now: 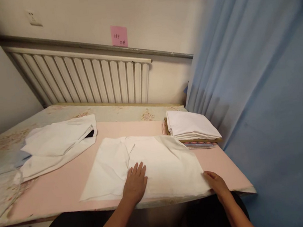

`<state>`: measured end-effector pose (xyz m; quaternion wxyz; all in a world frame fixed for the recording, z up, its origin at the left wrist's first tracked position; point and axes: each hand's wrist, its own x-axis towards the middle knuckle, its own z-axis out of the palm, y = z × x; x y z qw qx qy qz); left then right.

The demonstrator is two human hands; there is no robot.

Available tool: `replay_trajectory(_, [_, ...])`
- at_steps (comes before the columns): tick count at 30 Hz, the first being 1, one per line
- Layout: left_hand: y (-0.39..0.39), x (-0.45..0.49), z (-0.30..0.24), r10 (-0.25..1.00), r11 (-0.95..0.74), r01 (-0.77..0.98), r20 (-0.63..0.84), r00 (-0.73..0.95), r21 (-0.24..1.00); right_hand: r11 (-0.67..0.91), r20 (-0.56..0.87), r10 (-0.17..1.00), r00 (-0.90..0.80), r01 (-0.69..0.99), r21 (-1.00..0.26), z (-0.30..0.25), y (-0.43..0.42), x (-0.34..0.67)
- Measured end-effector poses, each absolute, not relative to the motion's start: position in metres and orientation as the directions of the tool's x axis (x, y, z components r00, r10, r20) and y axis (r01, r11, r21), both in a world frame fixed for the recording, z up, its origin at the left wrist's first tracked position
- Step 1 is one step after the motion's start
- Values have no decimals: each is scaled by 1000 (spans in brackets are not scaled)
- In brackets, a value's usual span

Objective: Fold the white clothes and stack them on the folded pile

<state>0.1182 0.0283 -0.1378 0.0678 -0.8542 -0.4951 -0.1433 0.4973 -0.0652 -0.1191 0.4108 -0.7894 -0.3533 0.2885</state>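
A white garment [165,166] lies spread on the pink tabletop cover in front of me, creased on its left half. My left hand [135,182] rests palm down near its lower middle, fingers stretched out. At the garment's lower right edge, my right hand [215,183] pinches the fabric between thumb and fingers. To the left lies a loose heap of white clothing [59,137] with a dark patch showing in one opening. A stack of folded white fabric [190,124] sits at the back right, on top of brown and patterned folded pieces.
The pink cover [67,187] lies over a floral cloth [119,111]. A radiator [90,76] stands behind the table, below a pink note [119,36] on the wall. A blue curtain [243,64] hangs along the right side. My dark-clothed knees are under the front edge.
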Motion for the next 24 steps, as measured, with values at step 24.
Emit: replay_trajectory(24, [29,118,-138,844,-488,868,303,442,91,-62,-234,913,335,-451,-890,-49,-70,428])
